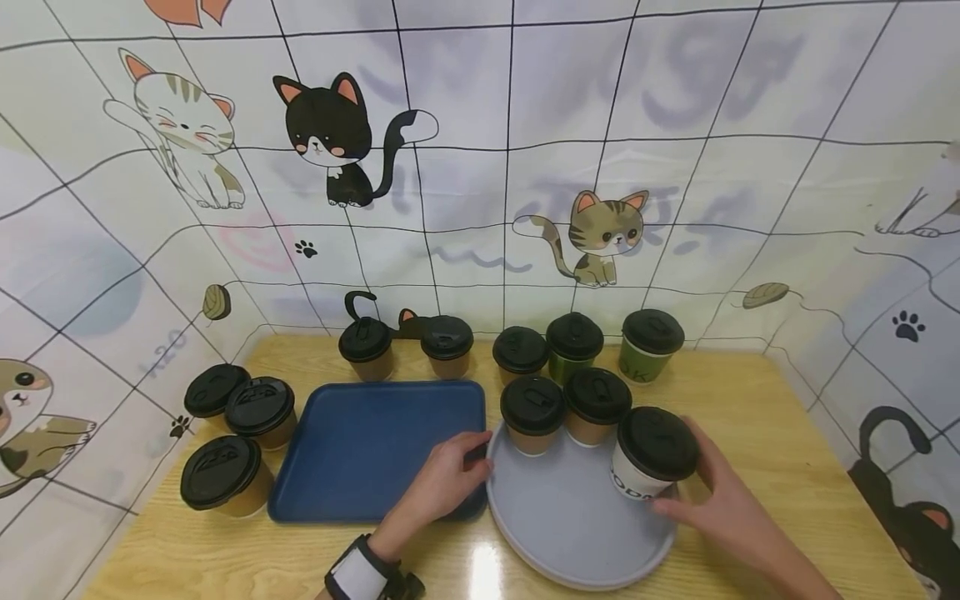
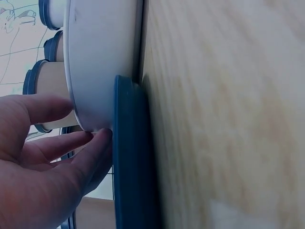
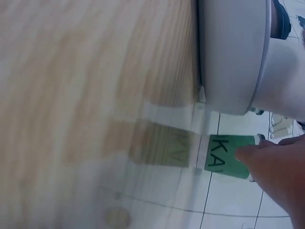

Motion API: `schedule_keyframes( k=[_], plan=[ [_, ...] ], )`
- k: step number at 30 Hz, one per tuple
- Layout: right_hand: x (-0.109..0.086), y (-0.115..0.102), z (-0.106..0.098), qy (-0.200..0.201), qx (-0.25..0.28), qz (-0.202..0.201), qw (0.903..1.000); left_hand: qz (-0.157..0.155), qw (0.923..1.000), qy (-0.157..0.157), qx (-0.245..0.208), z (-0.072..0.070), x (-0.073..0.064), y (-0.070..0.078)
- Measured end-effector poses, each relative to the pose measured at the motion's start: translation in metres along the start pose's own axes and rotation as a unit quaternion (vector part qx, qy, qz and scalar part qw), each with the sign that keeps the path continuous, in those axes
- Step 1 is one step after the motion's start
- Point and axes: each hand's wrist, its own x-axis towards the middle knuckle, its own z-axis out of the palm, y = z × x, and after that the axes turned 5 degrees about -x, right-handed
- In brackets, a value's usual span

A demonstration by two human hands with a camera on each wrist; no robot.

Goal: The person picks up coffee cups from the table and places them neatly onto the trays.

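My right hand [image 1: 723,496] grips a white paper cup with a black lid [image 1: 651,454], thumb in front and fingers round its far side. The cup is over the right part of a round grey tray [image 1: 577,533]; whether its base touches cannot be told. Two brown paper cups with black lids, one left [image 1: 532,421] and one right [image 1: 594,417], stand at the tray's back. At the tray's left edge, my left hand [image 1: 446,475] pinches the rim. In the left wrist view its thumb and fingertips meet the tray's pale side wall [image 2: 102,57].
An oblong blue tray [image 1: 375,454] lies left of the round one. Three brown lidded cups [image 1: 251,492] stand beyond its left side, two more [image 1: 450,358] behind it. Behind the round tray are a brown cup [image 1: 510,375] and two green cups [image 1: 641,365], near the cat-patterned backdrop [image 1: 465,192].
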Motion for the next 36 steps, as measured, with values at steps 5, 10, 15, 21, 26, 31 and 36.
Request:
schedule_keyframes(
  k=[5, 10, 15, 21, 26, 31, 36],
  plan=[
    [-0.005, 0.004, -0.008, 0.082, 0.015, -0.082, 0.9932, 0.014, 0.9995, 0.013, 0.023, -0.002, 0.004, -0.001],
    [0.004, -0.002, -0.019, 0.200, 0.022, -0.123, 0.9716, 0.029, 0.9989, 0.010, 0.035, -0.006, 0.012, 0.001],
    [0.017, -0.007, -0.030, 0.318, 0.045, -0.129, 0.9383, 0.038, 0.9992, 0.000, 0.010, -0.008, 0.024, 0.001],
    [0.039, -0.009, -0.039, 0.400, 0.070, -0.170, 0.8977, 0.031, 0.9994, -0.013, 0.011, -0.009, 0.036, -0.001],
    [0.057, -0.010, -0.037, 0.423, 0.080, -0.162, 0.8881, 0.033, 0.9985, -0.025, 0.035, -0.008, 0.041, -0.004],
    [0.066, -0.006, -0.034, 0.433, 0.067, -0.112, 0.8919, 0.035, 0.9978, -0.031, 0.048, -0.008, 0.040, -0.005],
    [0.067, 0.002, -0.033, 0.431, 0.063, -0.089, 0.8957, 0.038, 0.9979, -0.027, 0.045, -0.008, 0.037, -0.005]
  ],
)
